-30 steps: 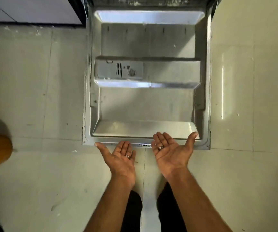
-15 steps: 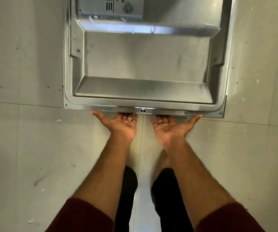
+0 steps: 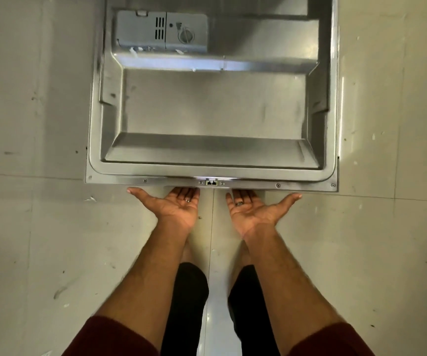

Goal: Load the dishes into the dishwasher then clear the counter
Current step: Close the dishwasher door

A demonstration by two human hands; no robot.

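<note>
Scuffed pale floor tiles (image 3: 40, 240) lie below the dented steel dishwasher door (image 3: 215, 111). The left hand (image 3: 179, 205) and right hand (image 3: 252, 209), palms up and fingers straight, reach under its front edge.

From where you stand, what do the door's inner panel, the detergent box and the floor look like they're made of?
Door panel: seemingly stainless steel, brushed and dull, with soft bright streaks along its folds.
Detergent box: likely grey plastic, matte, with moulded vent slots and a round cap.
Floor: apparently pale glazed tile, with thin joint lines and a faint sheen; scuffed and speckled.
</note>
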